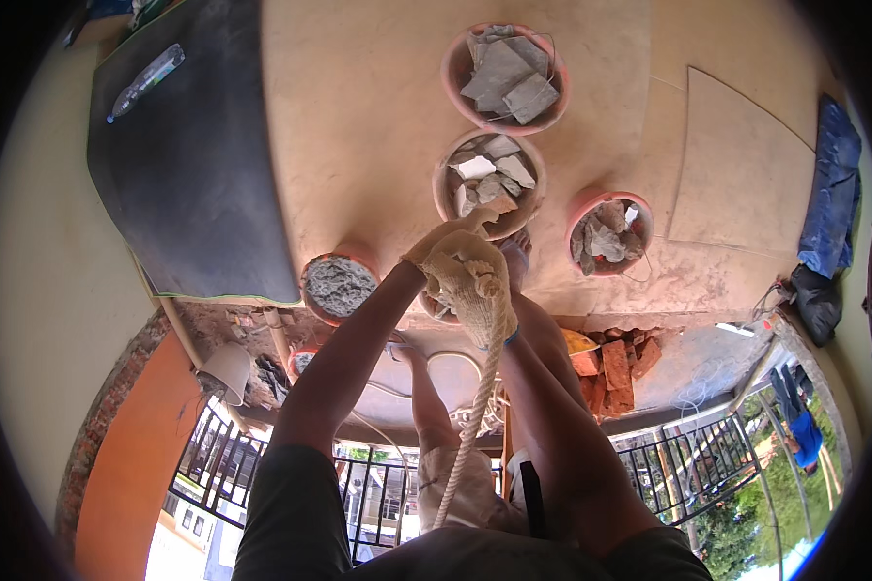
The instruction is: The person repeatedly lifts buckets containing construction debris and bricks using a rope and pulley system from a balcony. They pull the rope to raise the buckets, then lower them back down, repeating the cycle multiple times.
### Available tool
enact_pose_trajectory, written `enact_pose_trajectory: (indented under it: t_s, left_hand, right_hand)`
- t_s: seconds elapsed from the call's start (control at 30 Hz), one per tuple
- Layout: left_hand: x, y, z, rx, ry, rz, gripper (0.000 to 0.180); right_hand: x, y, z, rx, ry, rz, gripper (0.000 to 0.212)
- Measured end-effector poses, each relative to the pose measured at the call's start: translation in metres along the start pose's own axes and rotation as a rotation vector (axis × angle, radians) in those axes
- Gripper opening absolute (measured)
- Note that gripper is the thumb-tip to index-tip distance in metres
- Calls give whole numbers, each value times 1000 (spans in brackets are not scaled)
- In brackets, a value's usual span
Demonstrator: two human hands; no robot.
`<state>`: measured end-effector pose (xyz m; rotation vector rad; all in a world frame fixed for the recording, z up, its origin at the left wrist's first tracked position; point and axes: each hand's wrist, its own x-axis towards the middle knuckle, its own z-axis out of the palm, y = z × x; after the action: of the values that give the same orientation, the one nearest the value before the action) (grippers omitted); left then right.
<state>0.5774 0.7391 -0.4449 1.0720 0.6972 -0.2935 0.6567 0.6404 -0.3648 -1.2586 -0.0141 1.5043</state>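
Both my hands wear cream knit gloves and are close together in the middle of the head view. My right hand [470, 290] is wrapped round a thick twisted rope [474, 421], which runs from the gloves down toward my body. Against it, a little farther off, my left hand [444, 240] is closed too; what lies inside its grip is mostly hidden. Just beyond the gloves stands a bucket [440, 189] of broken stone and tile pieces. Another bucket, partly covered by my hands, shows its rim [426, 306] beneath them.
Farther off is a bucket [449, 82] of grey slabs; rubble fills a red bucket [572, 208] at right. Left stands a bucket [373, 266] of wet grey mix, near a black mat [194, 165] with a plastic bottle [147, 81]. Bricks [618, 368] and a railing [688, 465] are nearer.
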Motion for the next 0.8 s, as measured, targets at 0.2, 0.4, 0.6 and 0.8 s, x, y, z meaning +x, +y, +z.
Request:
enact_pose_trajectory:
  t_s: [0.2, 0.4, 0.6, 0.8]
  left_hand:
    - [-18, -47, -9, 734, 150, 249, 63]
    - [3, 5, -31, 1507, 104, 278, 27]
    - [29, -12, -44, 1332, 57, 557, 15]
    - [16, -19, -42, 1167, 65, 531, 15]
  right_hand:
    - [6, 4, -13, 165, -42, 249, 24]
    - [-45, -19, 26, -132, -364, 6, 21]
    - [-32, 1, 19, -98, -111, 12, 13]
    - [10, -41, 4, -461, -19, -182, 12]
